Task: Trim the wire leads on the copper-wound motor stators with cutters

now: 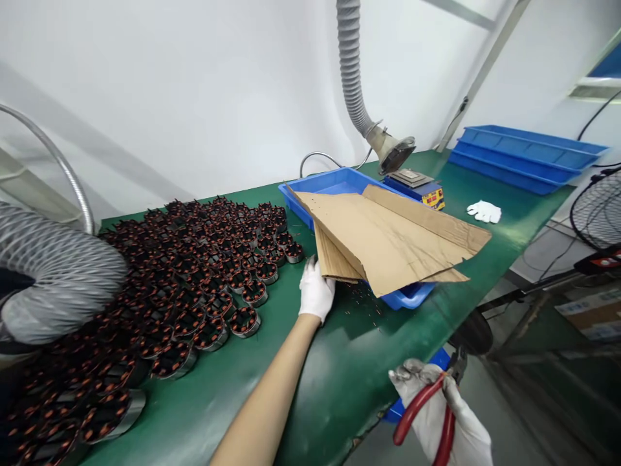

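Gripping the near corner of the cardboard sheets (388,243), the left hand (315,291) in its white glove has its fingers curled under the lowest layer where the stack overhangs the blue tray (334,182). Lifting that stack cleanly would call for a hold on all layers at once, since the sheets are fanned apart and the thin ones could slide off each other; keeping the edge low over the tray rim should stop them tipping toward the far side. The right hand (439,411), also gloved, is closed around red-handled pliers (431,408) at the near edge of the surface (339,362), the tool's dark nose pointing up and away.

Only the head view is given. Cardboard here is plain brown, flat, creased, with a line of small holes near one edge. Beside the left hand stand rows of round coils (194,285), copper-red windings in metal rings, tightly packed and touching. Tiny copper offcuts lie scattered on the green mat just beside the tray. A ribbed grey hose (352,71) hangs over the tray, and a spare white glove (484,211) lies well apart to the right.
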{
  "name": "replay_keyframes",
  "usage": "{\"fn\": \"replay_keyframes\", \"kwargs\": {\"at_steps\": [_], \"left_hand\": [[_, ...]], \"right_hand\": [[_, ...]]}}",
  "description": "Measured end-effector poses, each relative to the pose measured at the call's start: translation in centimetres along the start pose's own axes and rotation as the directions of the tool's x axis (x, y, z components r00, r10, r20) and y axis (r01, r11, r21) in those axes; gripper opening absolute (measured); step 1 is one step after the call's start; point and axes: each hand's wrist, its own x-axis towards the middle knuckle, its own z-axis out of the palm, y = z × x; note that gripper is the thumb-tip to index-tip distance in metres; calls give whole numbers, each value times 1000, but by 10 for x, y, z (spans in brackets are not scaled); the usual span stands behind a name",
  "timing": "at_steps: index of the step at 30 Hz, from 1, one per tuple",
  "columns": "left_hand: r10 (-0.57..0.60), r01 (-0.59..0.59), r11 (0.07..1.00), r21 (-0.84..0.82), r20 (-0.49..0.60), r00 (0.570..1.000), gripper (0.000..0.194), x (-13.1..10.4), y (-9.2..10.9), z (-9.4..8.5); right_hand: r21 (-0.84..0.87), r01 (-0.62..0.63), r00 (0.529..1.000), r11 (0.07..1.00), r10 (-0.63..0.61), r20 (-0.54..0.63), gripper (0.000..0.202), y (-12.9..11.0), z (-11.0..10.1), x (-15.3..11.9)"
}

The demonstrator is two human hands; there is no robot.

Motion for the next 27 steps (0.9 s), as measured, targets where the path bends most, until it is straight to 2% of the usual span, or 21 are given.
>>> {"fn": "replay_keyframes", "kwargs": {"at_steps": [2,4,5,7,8,9,10,12,14,16,20,23,27], "left_hand": [[43,-43,999,0,-29,999,32,-18,-1,-11],[187,-186,982,-22,21,982,31,-40,7,-20],[303,-300,953,-50,67,951,31,-50,14,-23],[525,-513,851,-112,171,834,38,-65,27,-24],[583,-570,812,-125,214,784,45,-68,32,-22],[602,-593,796,-121,247,759,52,-69,35,-20],[589,-585,804,-101,267,763,58,-67,36,-18],[494,-502,864,-40,262,829,62,-56,32,-11],[398,-411,912,5,230,888,59,-38,24,-5],[319,-332,942,38,196,927,56,-18,16,1],[234,-243,968,62,123,964,48,9,8,6],[195,-201,977,70,79,978,43,7,8,0],[231,-235,970,65,68,971,37,-25,16,-20]], "right_hand": [[5,33,998,999,-33,-50,22,-9,-1,3],[34,102,988,994,-98,-122,24,-18,5,13],[52,146,978,988,-136,-161,22,-22,10,21],[94,228,951,969,-200,-237,12,-31,19,39],[113,262,935,958,-223,-277,9,-35,23,49],[131,283,921,950,-232,-312,10,-39,26,57],[146,295,911,944,-233,-340,13,-43,27,65],[162,268,915,950,-198,-353,12,-47,26,74],[173,171,955,970,-120,-271,9,-47,22,75],[180,55,988,982,-28,-150,12,-42,18,70],[190,-82,997,978,83,0,20,-20,22,55],[196,-178,983,964,168,68,21,-6,32,45],[192,-172,982,966,153,111,24,-9,37,29]]}}
